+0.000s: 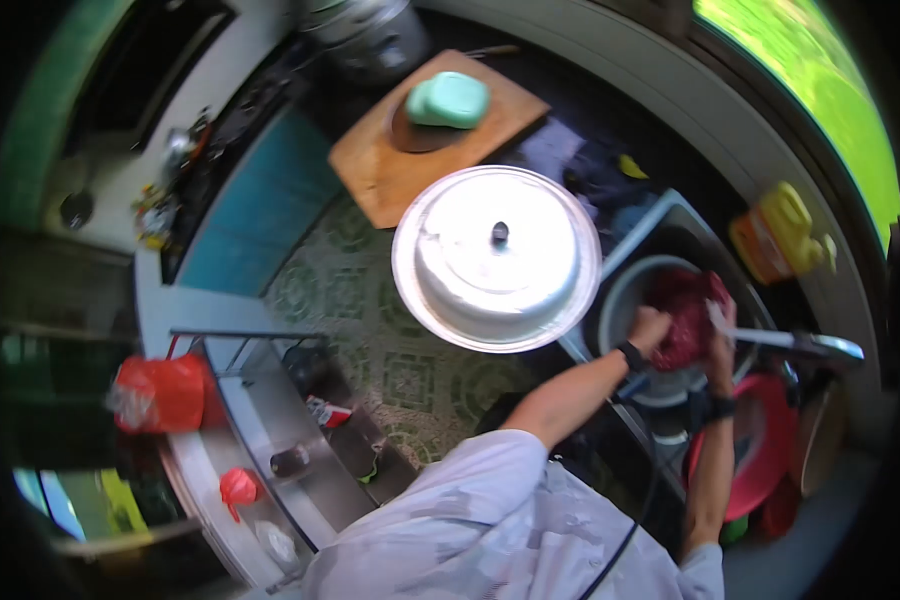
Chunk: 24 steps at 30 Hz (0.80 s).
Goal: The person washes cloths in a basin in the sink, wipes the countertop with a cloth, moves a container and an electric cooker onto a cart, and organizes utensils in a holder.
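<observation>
We see both hands at work over the sink (650, 222), at the right of the view. The left hand (650, 328) is curled up like a fist against the red item (682, 335); we cannot tell whether its fingers grip anything. The right hand (720, 300) grasps the red item along its right side. The blur leaves us unsure what this item is, perhaps a colander or a mesh bag; it sits at the mouth of the pale basin (615, 310) in the sink.

We count 2 dark bands, 1 on each wrist. The tap (830, 346) reaches in from the right, close to the right hand. Just below it in our view is the pink basin (765, 430), and beyond the sink stands the yellow jug (778, 230).

To the left of the sink we find the round metal lid (500, 275) with its black knob, then the wooden board (370, 185) bearing the pale green container (455, 100). At far left we make out 2 red bags, the large red bag (160, 393) and the small red bag (238, 488).
</observation>
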Each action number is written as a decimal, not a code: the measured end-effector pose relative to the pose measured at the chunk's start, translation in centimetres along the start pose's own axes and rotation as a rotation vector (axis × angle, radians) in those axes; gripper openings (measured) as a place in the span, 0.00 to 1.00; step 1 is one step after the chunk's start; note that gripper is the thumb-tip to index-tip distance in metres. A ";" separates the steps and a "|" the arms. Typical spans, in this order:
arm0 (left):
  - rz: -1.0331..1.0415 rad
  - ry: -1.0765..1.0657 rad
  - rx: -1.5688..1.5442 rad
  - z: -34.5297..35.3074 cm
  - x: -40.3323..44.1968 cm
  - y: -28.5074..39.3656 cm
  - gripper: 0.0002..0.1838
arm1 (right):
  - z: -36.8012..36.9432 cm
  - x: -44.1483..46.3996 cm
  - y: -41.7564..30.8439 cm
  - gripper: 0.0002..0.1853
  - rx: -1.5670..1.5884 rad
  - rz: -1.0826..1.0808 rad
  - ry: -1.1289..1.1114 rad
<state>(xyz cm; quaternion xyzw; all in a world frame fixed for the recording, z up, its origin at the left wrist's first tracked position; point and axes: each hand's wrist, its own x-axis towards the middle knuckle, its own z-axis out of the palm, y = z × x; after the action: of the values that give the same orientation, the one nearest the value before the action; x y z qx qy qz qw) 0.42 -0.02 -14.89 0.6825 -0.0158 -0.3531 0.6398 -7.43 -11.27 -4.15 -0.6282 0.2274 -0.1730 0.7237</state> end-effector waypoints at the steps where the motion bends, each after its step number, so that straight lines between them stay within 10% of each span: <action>1: 0.076 0.087 0.040 -0.6 -0.9 2.3 0.14 | -1.7 0.2 1.7 0.21 -0.151 0.076 0.118; 4: -0.052 -0.061 0.217 -3.0 -1.3 5.4 0.20 | -6.2 1.0 8.3 0.20 -0.911 0.112 0.380; 9: -0.543 -0.272 0.181 -4.6 -1.0 0.9 0.29 | -2.0 0.8 12.7 0.24 -1.080 0.242 0.258; 11: -0.595 -0.303 0.103 -4.6 -0.8 -1.8 0.32 | -0.4 -0.5 15.1 0.25 -1.388 -0.057 0.074; 14: -0.705 -0.393 -0.108 -4.3 -2.7 1.3 0.38 | -1.0 0.7 18.9 0.12 -0.731 0.175 -0.204; 15: -0.722 -0.418 -0.221 -4.2 -2.3 0.0 0.36 | 1.5 0.2 9.9 0.12 -0.318 0.850 -0.174; 19: -0.715 -0.336 -0.571 -3.3 -1.5 -1.6 0.36 | 5.4 -2.2 1.7 0.14 0.344 0.548 -0.106; 22: -0.478 -0.243 -0.694 -2.0 1.6 -4.9 0.32 | 7.1 -3.2 -3.0 0.14 0.221 0.406 -0.057; 24: -0.089 -0.221 0.031 -0.9 4.6 -8.8 0.27 | 8.1 -3.6 -4.7 0.12 0.207 0.333 -0.124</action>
<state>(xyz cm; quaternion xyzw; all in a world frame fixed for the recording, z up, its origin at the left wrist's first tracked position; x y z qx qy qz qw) 0.55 0.16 -24.86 0.6493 -0.0612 -0.4538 0.6072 -5.86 -3.36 1.75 -0.5136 0.2643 -0.0344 0.8156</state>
